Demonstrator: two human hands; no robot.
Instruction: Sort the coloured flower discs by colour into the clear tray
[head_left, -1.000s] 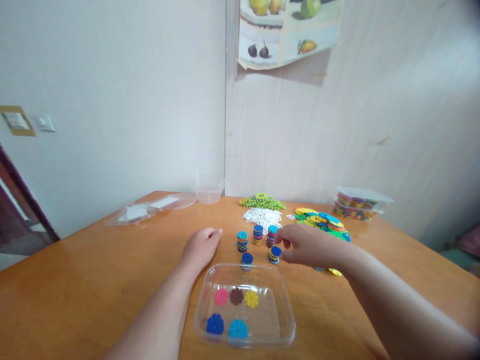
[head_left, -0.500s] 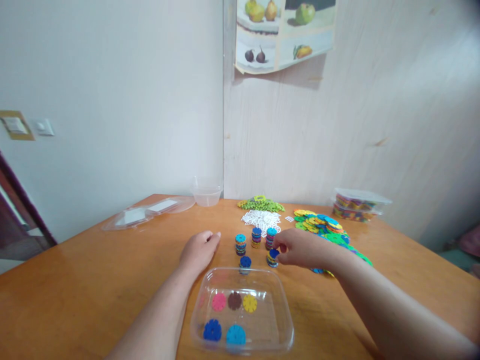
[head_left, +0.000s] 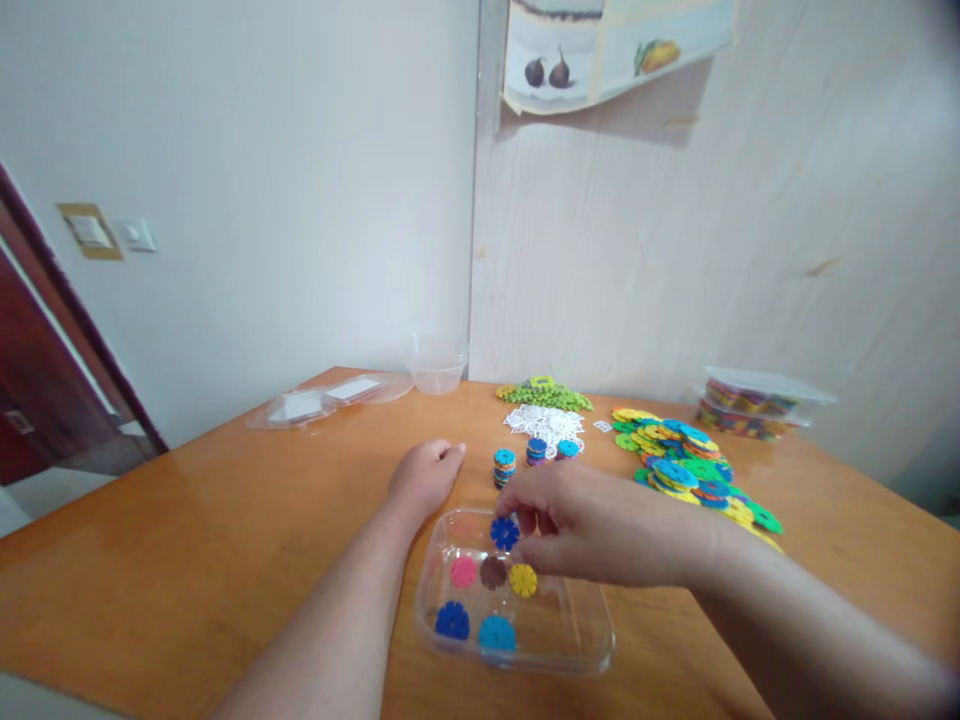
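Observation:
Between the thumb and fingers of my right hand point(head_left: 574, 525) is a dark blue notched plastic disc point(head_left: 505, 533), held over the far part of a clear plastic container point(head_left: 559, 662). Inside the container lie a pink disc point(head_left: 463, 572), a brown disc point(head_left: 493, 573), a yellow disc point(head_left: 523, 580), another dark blue disc point(head_left: 452, 621) and a light blue disc point(head_left: 496, 633). My left hand point(head_left: 426, 478) rests curled on the table, left of the container. Short disc stacks point(head_left: 504, 467) stand behind the container; my right hand covers part of this area.
A heap of mixed discs point(head_left: 697, 470) spreads at the right. White pieces point(head_left: 544, 425) and green pieces point(head_left: 547, 397) lie at the back. Two filled boxes point(head_left: 754, 405) are stacked at the right rear. A clear tub point(head_left: 437, 365) and lids point(head_left: 322, 400) lie far left.
My right hand has come from a disc stack toward the container with a dark blue disc. My left hand stays beside the container. The view has shifted.

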